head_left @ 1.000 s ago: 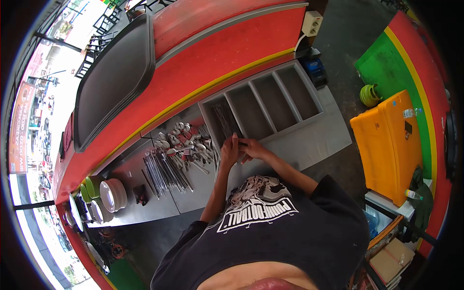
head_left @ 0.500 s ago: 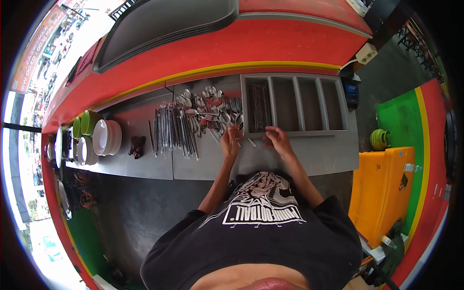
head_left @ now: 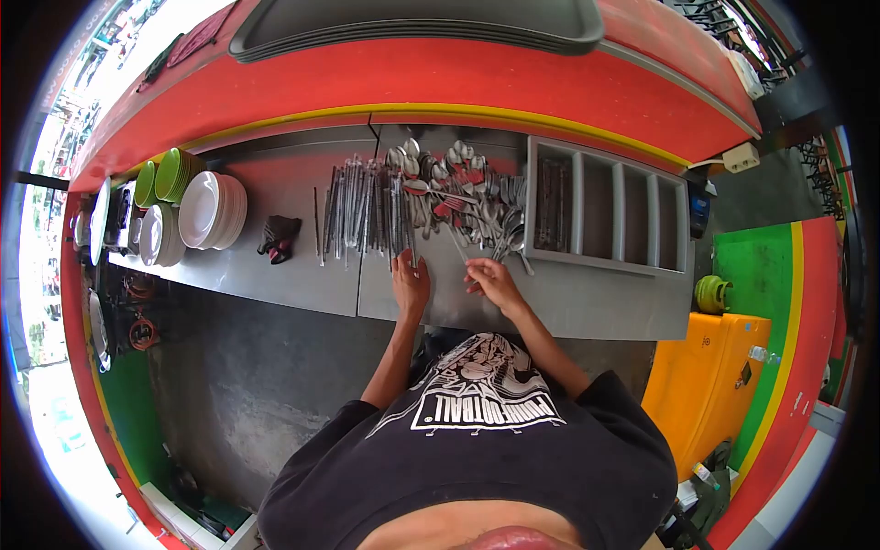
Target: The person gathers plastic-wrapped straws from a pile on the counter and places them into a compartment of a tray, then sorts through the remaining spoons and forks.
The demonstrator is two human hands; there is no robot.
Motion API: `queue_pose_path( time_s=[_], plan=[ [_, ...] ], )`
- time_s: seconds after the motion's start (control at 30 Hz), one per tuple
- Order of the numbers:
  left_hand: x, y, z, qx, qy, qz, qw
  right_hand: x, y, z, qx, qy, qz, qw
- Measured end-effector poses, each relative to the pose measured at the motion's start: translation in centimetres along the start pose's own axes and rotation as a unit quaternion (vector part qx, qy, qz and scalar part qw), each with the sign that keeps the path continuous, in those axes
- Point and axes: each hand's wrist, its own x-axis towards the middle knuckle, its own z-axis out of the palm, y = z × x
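Observation:
Long, thin chopsticks in clear sleeves [head_left: 359, 211] lie side by side in a pile on the steel counter. My left hand [head_left: 410, 286] is at the near right end of this pile, its fingers around the end of a sleeved pair. To the right, a heap of metal spoons and forks [head_left: 458, 188] lies loose, some with red wrapping or paper among them. My right hand [head_left: 495, 282] is curled at the heap's near edge, thumb and forefinger closed on a slim metal cutlery handle [head_left: 457, 244]; its head is lost in the heap.
A grey divided cutlery tray [head_left: 610, 266] stands right of the heap, dark slender packets in its left compartment. White bowls [head_left: 213, 211], green bowls [head_left: 174, 174] and a dark crumpled item [head_left: 279, 238] are at left. Black serving trays [head_left: 412, 27] rest on the red ledge [head_left: 440, 82].
Both hands have moved left, away from the divided tray: the left to the chopstick pile, the right to the cutlery heap's near edge. The camera view has turned too.

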Motion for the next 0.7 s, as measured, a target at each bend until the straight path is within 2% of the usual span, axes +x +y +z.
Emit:
queue_pose_path(
  time_s=[0.1,0.27,0.37,0.47,0.57,0.67,0.7],
  plan=[
    [1.1,-2.4,-1.2,0.015,-0.06,0.0,0.998,2.1,0.5,4.3,-0.035,-0.007,0.022,0.999],
    [3.1,-3.2,-2.5,0.035,-0.127,-0.004,0.991,7.0,2.2,10.2,-0.052,0.007,0.055,0.997],
    [4.2,-3.1,-3.5,0.059,-0.154,-0.001,0.986,9.0,4.2,12.0,-0.06,0.031,0.062,0.996],
    [5.3,-4.6,-3.3,0.051,-0.167,-0.034,0.984,9.0,2.9,12.5,-0.059,0.03,0.065,0.996],
    [6.1,-6.0,-2.9,-0.01,-0.181,-0.028,0.983,8.1,2.4,12.2,-0.061,0.014,0.044,0.997],
    [6.9,-7.2,-2.4,-0.143,-0.197,-0.045,0.969,7.5,2.2,11.8,-0.057,0.01,0.001,0.998],
    [7.2,-7.0,-2.6,-0.149,-0.206,-0.064,0.965,7.1,2.2,11.6,-0.054,0.011,-0.011,0.998]
  ],
)
